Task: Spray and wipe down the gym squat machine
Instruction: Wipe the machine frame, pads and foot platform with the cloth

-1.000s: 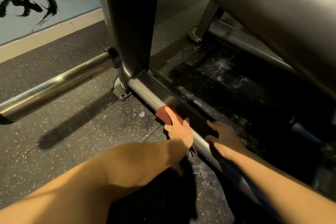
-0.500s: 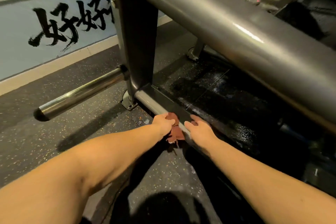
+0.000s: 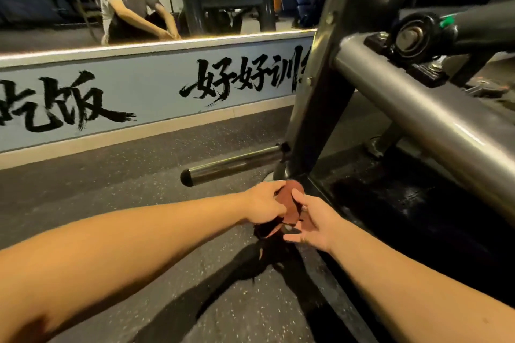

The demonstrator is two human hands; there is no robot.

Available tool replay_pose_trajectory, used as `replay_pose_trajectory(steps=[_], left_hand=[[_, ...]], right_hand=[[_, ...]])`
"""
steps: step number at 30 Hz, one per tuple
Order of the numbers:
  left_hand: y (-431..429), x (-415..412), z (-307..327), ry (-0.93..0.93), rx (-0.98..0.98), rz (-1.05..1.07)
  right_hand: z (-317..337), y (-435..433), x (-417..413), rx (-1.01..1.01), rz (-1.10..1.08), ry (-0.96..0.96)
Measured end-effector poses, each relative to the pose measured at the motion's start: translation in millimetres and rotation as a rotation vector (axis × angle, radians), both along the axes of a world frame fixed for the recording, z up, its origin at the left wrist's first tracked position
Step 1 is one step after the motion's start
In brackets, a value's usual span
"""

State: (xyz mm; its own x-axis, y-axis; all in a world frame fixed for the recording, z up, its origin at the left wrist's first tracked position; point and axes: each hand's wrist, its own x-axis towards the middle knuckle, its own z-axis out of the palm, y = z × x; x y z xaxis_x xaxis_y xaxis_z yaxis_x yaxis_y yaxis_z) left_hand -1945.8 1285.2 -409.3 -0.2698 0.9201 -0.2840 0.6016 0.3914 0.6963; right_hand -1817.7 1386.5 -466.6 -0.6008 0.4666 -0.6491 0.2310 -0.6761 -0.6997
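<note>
A reddish-brown cloth (image 3: 289,203) hangs bunched between my two hands, just above the squat machine's low base rail (image 3: 315,264). My left hand (image 3: 263,203) grips the cloth's upper left part with curled fingers. My right hand (image 3: 310,221) touches the cloth from the right, thumb low and fingers partly curled over its edge. The grey upright post (image 3: 320,108) meets the base right behind the cloth. A thick grey slanted tube (image 3: 423,120) runs overhead to the right. No spray bottle is in sight.
A chrome weight peg (image 3: 231,166) sticks out left from the post over the speckled rubber floor (image 3: 111,189). A black pivot bearing (image 3: 418,39) sits on the slanted tube. A wall with painted black characters (image 3: 156,92) and a mirror (image 3: 111,3) stands behind.
My view has lifted from the base rail toward the wall and mirror. The cloth came off the rail and both hands have closed in on it, the right hand now touching it.
</note>
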Motion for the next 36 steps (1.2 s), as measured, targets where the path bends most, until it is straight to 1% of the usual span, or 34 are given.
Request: replay_pose_trajectory(steps=[3,7,8,11,14,15,18,20,22,23,24,26,27,28,30,32,33,35,36], left_hand=[[-14.7,-16.3,10.4,0.069,0.033,-0.015],[-30.7,-36.4,1.2,0.133,0.072,0.046],[-34.2,-40.9,-3.1,0.166,0.086,0.056],[-42.8,-54.2,-14.1,0.216,0.133,0.055],[-48.8,-70.8,-17.8,0.146,0.197,0.110],[-50.5,-78.0,-17.2,0.121,0.229,0.137],[-59.2,-107.3,-18.4,0.129,0.322,0.271],[-70.5,-130.9,-21.9,0.198,0.361,0.404],[-83.8,-154.0,-30.1,0.323,0.312,0.534],[-90.3,-164.4,-35.9,0.367,0.269,0.598],[-96.5,-173.8,-41.3,0.366,0.239,0.665],[-106.6,-186.6,-49.2,0.255,0.219,0.772],[-109.9,-190.7,-53.1,0.204,0.221,0.782],[-111.9,-194.0,-56.4,0.169,0.228,0.764],[-112.1,-196.1,-58.5,0.080,0.266,0.710],[-108.9,-194.8,-58.8,-0.007,0.306,0.667],[-107.0,-193.9,-59.8,-0.031,0.323,0.660],[-102.9,-192.2,-61.2,-0.063,0.346,0.682],[-101.9,-191.5,-61.2,-0.080,0.355,0.700]], right_hand=[[7.0,-4.7,-13.0,0.126,0.063,-0.043],[-3.4,-8.5,-28.5,0.406,-0.017,-0.136],[-6.4,-9.4,-32.4,0.445,-0.035,-0.138],[-6.7,-15.8,-46.6,0.495,-0.064,-0.114],[12.2,-16.2,-69.0,0.479,-0.154,-0.068],[22.7,-14.9,-77.2,0.508,-0.193,-0.058],[57.0,-10.2,-103.7,0.758,-0.295,-0.093],[78.5,-8.5,-122.2,0.967,-0.312,-0.127],[84.2,-7.6,-145.3,1.101,-0.229,-0.153],[80.8,-9.7,-157.5,1.116,-0.144,-0.166],[71.3,-13.2,-171.0,1.112,-0.036,-0.192],[43.6,-25.6,-193.3,1.112,0.226,-0.272],[29.2,-34.3,-202.4,1.145,0.341,-0.288],[18.4,-43.7,-209.7,1.198,0.426,-0.280],[13.4,-57.5,-219.3,1.312,0.526,-0.209],[18.2,-61.4,-222.8,1.368,0.642,-0.154],[21.0,-59.2,-222.2,1.397,0.736,-0.170],[24.8,-38.8,-216.0,1.482,0.914,-0.284],[27.3,-24.1,-211.1,1.502,0.947,-0.384]])
